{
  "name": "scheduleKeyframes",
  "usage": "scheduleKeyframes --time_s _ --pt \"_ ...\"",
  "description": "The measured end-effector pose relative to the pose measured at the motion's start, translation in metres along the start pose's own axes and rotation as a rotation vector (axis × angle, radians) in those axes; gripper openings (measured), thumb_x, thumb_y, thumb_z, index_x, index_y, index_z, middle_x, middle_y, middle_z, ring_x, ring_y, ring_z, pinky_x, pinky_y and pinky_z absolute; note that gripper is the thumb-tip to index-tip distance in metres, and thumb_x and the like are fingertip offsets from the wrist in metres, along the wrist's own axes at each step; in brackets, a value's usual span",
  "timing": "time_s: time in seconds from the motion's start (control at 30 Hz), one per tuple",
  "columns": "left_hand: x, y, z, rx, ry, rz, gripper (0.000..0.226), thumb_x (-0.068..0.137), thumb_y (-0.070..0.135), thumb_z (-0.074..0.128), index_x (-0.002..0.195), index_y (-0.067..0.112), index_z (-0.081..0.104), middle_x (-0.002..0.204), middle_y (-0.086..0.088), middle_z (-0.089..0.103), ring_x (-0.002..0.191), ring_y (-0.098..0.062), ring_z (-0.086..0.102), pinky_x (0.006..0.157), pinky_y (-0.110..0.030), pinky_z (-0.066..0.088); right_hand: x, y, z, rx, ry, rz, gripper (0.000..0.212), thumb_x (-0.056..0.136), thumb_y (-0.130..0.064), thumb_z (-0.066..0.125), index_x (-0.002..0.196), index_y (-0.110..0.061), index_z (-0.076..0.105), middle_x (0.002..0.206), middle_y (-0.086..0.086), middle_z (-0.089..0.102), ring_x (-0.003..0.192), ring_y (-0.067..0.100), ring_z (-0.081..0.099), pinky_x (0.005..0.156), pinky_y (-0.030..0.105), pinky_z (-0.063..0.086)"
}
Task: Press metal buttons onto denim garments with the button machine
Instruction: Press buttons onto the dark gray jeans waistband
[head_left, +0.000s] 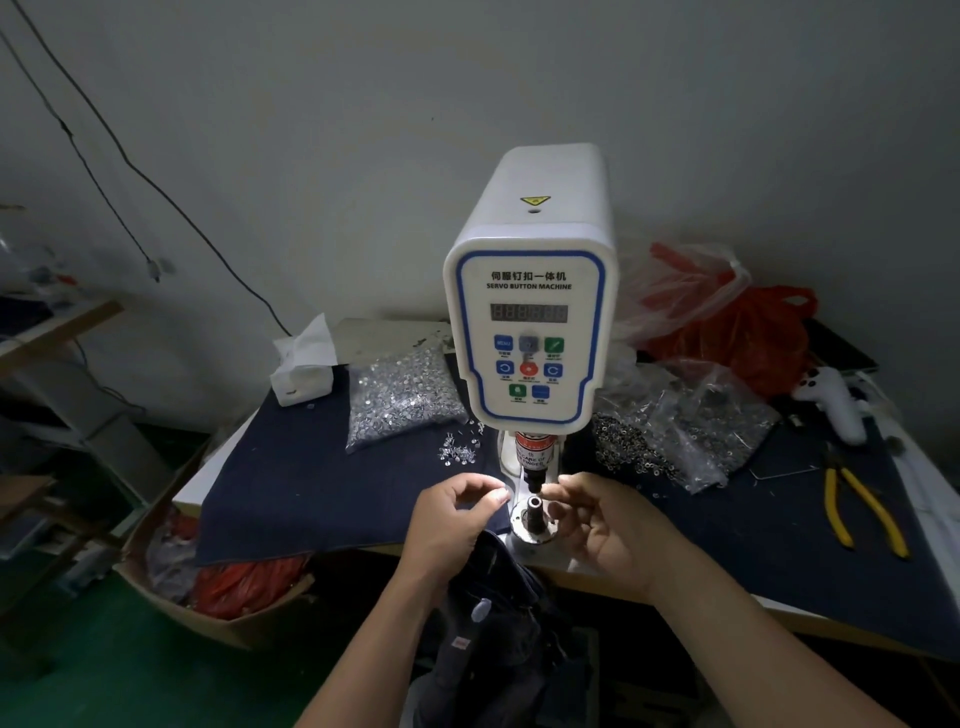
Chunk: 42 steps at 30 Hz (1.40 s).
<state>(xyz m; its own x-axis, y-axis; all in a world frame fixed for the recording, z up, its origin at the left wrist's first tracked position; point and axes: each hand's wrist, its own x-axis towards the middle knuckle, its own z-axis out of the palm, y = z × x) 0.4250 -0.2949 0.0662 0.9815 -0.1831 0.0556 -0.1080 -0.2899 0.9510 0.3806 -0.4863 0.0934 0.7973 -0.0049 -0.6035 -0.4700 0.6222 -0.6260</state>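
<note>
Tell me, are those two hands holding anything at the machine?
Left hand seems to pinch something tiny at its fingertips; what it is cannot be told. Right hand has fingers curled beside the lower die; any hold cannot be told.

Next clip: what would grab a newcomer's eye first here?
The white servo button machine with its blue-edged control panel stands mid-frame on the dark-covered table. Both hands, the left hand and the right hand, meet at its lower die. Bags of metal buttons flank it, and yellow-handled pliers lie at right.
</note>
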Motion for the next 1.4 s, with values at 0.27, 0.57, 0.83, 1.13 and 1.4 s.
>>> scheduleKeyframes --time_s 0.27,0.57,0.83,1.13,1.4 --pt "-0.002 0.013 0.016 0.109 -0.1 0.053 0.018 0.094 0.021 0.077 0.08 0.033 0.075 0.077 0.02 0.076 0.076 0.007 0.068 0.074 -0.012 0.049 0.017 -0.009 -0.052 -0.165 0.243 -0.196 0.033 0.105 -0.023 0.051 0.103 0.002 0.073 0.06 0.004 0.059 0.047 0.01 0.046 0.043 0.018 0.036" --pt "0.002 0.026 0.014 0.348 -0.131 0.079 0.021 0.091 0.03 0.081 0.077 0.039 0.068 0.082 0.022 0.071 0.073 0.011 0.063 0.068 -0.006 0.043 0.023 -0.006 -0.059 -0.187 0.18 -0.23 0.035 0.107 -0.024 0.049 0.103 0.001 0.072 0.06 0.006 0.063 0.046 0.01 0.053 0.042 0.018 0.042" --pt "0.006 0.036 0.014 0.426 -0.187 0.051 0.016 0.092 0.027 0.078 0.081 0.034 0.069 0.086 0.02 0.07 0.087 0.004 0.065 0.07 -0.004 0.04 0.024 -0.004 -0.063 -0.19 0.162 -0.241 0.038 0.107 -0.026 0.048 0.104 0.002 0.073 0.06 0.007 0.064 0.046 0.01 0.055 0.042 0.019 0.043" --pt "-0.012 0.04 -0.015 -0.136 -0.151 -0.256 0.028 0.104 0.041 0.06 0.088 0.025 0.076 0.082 0.013 0.075 0.068 0.0 0.065 0.068 -0.02 0.051 -0.031 0.02 -0.046 -0.967 -0.134 -0.558 0.019 0.093 -0.048 0.07 0.11 -0.043 0.073 0.104 -0.017 0.075 0.086 -0.005 0.067 0.075 0.012 0.049" --pt "-0.023 0.046 -0.02 -0.137 -0.362 -0.152 0.059 0.081 0.079 0.062 0.103 0.026 0.074 0.095 0.009 0.077 0.088 -0.006 0.071 0.083 -0.026 0.052 -0.059 0.029 -0.039 -1.321 -0.318 -0.47 0.014 0.09 -0.06 0.066 0.101 -0.051 0.07 0.088 -0.029 0.067 0.084 -0.015 0.06 0.071 0.005 0.041"
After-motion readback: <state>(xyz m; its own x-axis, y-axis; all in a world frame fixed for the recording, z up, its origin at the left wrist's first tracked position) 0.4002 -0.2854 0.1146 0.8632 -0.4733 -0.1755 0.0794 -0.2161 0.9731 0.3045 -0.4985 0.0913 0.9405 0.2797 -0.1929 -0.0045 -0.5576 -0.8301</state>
